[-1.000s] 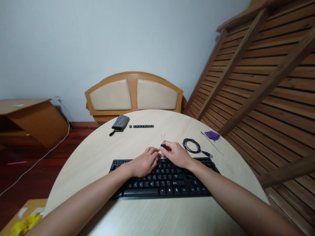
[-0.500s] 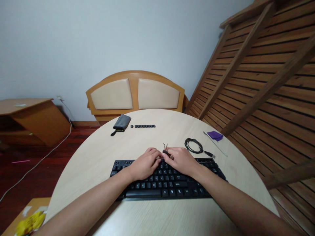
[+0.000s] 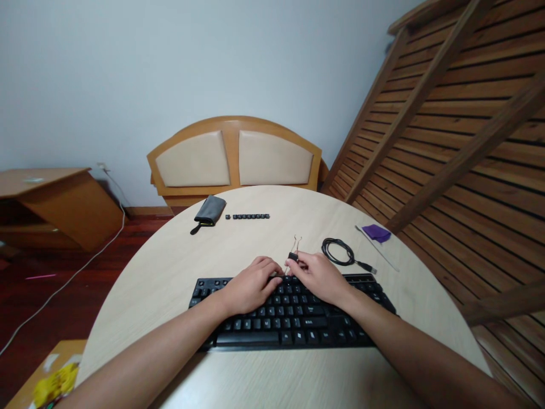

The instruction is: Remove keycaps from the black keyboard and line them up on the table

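Thumb and forefinger of the right hand (image 3: 317,275) pinch a black clip (image 3: 293,256) by its body, and its two wire loops stand up and away from me above the knuckles. The clip sits just past the far edge of the keyboard (image 3: 298,326), about at its middle. Whether it touches a key I cannot tell.

Beside it, the left hand (image 3: 251,286) lies palm down on the top rows of keys. Its fingers are loosely curled, with the tips close to the clip and the right thumb. Nothing shows in its grasp, but what is under the fingertips is hidden. Both forearms cross the near rows of the keyboard, which lies flat on the round pale bench (image 3: 170,267).

To the right of the right hand, near the keyboard's far corner, is a coiled black cable (image 3: 338,251), its plug end trailing right. Further right, near the rim of the bench, a purple cloth (image 3: 376,232) lies on a thin pale stick (image 3: 383,258).

On the far side of the bench, well apart from the hands, a short row of black keycaps (image 3: 247,216) lies in a straight line. A grey pouch (image 3: 209,210) is just to its left.

Behind the bench stands a padded wooden chair back (image 3: 234,159). A slatted wooden frame (image 3: 460,125) leans along the right wall.
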{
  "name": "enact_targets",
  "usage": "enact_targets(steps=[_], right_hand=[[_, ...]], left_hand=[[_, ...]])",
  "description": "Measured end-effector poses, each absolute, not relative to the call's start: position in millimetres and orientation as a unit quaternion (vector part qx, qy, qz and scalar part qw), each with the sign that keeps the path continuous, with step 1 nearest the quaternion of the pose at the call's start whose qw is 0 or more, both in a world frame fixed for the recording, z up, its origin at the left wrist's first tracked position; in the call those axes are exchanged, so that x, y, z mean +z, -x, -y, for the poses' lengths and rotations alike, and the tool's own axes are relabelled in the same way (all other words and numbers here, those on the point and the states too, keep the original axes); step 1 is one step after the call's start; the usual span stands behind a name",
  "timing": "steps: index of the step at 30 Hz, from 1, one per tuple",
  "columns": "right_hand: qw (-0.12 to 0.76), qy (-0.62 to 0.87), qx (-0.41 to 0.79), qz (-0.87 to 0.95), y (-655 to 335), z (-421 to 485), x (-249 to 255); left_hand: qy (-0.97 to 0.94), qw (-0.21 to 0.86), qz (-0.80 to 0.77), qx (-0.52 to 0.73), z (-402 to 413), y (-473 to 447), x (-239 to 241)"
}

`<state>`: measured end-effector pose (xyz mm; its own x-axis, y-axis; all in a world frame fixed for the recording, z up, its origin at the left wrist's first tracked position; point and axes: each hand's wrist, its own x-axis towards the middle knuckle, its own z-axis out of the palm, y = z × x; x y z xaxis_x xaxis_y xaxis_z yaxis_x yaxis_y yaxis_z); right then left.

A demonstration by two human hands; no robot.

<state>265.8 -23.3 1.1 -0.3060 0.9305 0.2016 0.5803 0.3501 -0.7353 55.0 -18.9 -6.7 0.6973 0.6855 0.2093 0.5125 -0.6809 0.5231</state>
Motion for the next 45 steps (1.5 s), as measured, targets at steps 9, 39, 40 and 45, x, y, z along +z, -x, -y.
enact_targets(steps=[9, 39, 40, 45], right_hand=[[0.363, 0.479, 0.41, 0.686, -264.0, 16.5, -4.0], [0.397, 0.429, 0.459, 0.669, -259.1, 18.7, -7.7], [0.396, 0.43, 0.462, 0.667, -259.1, 18.9, -7.4], [0.403, 0.425, 0.458, 0.669, -259.0, 19.3, -7.9]], left_hand=[[-0.889, 0.221, -0.346, 0.202, 21.6, -55.5, -3.2], [-0.844, 0.286, -0.34, 0.301, 18.7, -51.0, -4.4], [-0.845, 0.281, -0.339, 0.304, 18.2, -50.7, -4.6], [-0.856, 0.269, -0.322, 0.303, 16.9, -49.2, -5.5]])
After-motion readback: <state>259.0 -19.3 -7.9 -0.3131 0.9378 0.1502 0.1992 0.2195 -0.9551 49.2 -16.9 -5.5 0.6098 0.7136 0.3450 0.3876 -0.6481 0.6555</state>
